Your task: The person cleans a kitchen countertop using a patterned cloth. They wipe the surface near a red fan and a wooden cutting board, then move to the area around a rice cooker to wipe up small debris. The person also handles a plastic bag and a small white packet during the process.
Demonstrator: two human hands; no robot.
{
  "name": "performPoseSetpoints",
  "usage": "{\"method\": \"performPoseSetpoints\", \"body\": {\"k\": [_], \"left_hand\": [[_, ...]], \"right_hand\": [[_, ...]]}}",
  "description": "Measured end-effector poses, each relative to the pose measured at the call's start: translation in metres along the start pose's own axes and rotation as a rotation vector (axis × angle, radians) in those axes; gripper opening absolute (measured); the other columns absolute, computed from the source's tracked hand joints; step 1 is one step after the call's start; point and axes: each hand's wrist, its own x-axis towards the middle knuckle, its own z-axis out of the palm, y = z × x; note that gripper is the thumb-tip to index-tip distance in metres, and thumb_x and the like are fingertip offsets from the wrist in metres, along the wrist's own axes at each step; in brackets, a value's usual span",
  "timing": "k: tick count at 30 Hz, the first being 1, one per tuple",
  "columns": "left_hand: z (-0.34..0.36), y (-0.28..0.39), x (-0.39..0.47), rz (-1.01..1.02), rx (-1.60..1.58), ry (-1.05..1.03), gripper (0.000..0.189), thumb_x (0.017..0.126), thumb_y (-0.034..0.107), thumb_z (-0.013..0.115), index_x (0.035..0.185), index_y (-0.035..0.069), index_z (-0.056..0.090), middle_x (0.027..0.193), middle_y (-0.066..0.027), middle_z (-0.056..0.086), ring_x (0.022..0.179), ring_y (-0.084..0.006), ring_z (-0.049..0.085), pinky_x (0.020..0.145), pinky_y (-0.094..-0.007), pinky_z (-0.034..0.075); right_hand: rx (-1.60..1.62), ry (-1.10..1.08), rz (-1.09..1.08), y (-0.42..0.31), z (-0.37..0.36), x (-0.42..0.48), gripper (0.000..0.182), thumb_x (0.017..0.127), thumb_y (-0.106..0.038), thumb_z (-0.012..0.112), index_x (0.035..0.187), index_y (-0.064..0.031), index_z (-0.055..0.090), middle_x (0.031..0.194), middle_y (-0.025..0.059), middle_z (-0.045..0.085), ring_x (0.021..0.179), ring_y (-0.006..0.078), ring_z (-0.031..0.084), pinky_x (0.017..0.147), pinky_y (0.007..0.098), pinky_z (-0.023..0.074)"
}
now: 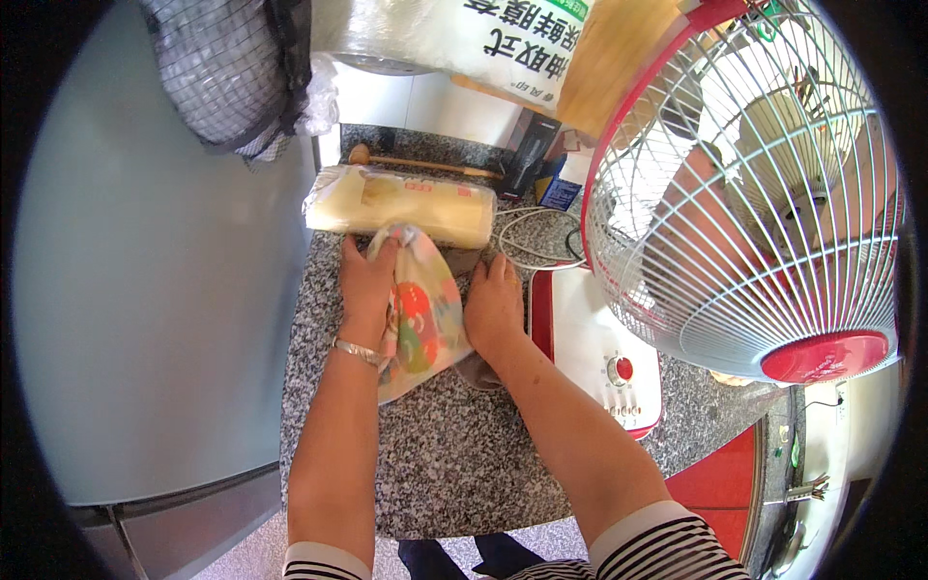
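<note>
My left hand (366, 283) pinches the upper edge of a patterned cloth (424, 312) with red and green shapes. The cloth hangs down between my arms, slightly blurred. Beside it, my right hand (496, 304) is turned back-up, and whether its fingers grip anything is hidden. Under the cloth and my right wrist, part of a dark brown item (480, 373) shows; its kind is unclear. Just beyond my left fingertips lies a clear plastic package with yellowish contents (413, 206).
A speckled stone counter (449, 464) carries a white and red fan base (598, 348); the fan's wire guard (739, 203) looms at right. A white cable (522, 254) loops behind. The refrigerator (159, 304) borders the left. A printed plastic package (464, 36) and mesh-covered bundle (221, 72) are overhead.
</note>
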Motion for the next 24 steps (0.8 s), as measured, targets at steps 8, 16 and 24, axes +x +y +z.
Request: {"method": "performPoseSetpoints", "body": {"k": [8, 16, 24], "left_hand": [[0.050, -0.007, 0.042, -0.160, -0.364, -0.053, 0.051, 0.085, 0.022, 0.073, 0.122, -0.003, 0.049, 0.115, -0.0129, 0.060, 0.096, -0.0199, 0.061, 0.079, -0.0327, 0.050], [0.040, 0.031, -0.015, -0.081, 0.129, -0.180, 0.039, 0.085, 0.022, 0.068, 0.115, -0.001, 0.057, 0.103, -0.0121, 0.065, 0.093, -0.0190, 0.062, 0.081, -0.0320, 0.048], [-0.108, 0.068, -0.139, 0.011, 0.319, -0.085, 0.027, 0.086, 0.011, 0.063, 0.110, 0.000, 0.059, 0.103, -0.0152, 0.066, 0.092, -0.0265, 0.064, 0.082, -0.0357, 0.049]], "right_hand": [[0.017, -0.071, -0.036, 0.010, -0.002, 0.009, 0.039, 0.090, -0.008, 0.046, 0.125, 0.0080, 0.048, 0.132, 0.0251, 0.041, 0.128, 0.0398, 0.039, 0.107, 0.0429, 0.0339], [1.206, 0.148, 0.319, 0.061, 0.070, 0.036, 0.063, 0.081, -0.010, 0.065, 0.135, 0.0060, 0.039, 0.138, 0.0254, 0.036, 0.132, 0.0391, 0.033, 0.111, 0.0429, 0.0275], [1.311, -0.067, 0.106, -0.080, 0.012, -0.093, 0.050, 0.091, -0.029, 0.055, 0.132, -0.0040, 0.043, 0.128, 0.0167, 0.049, 0.122, 0.0339, 0.046, 0.101, 0.0437, 0.0398]]}}
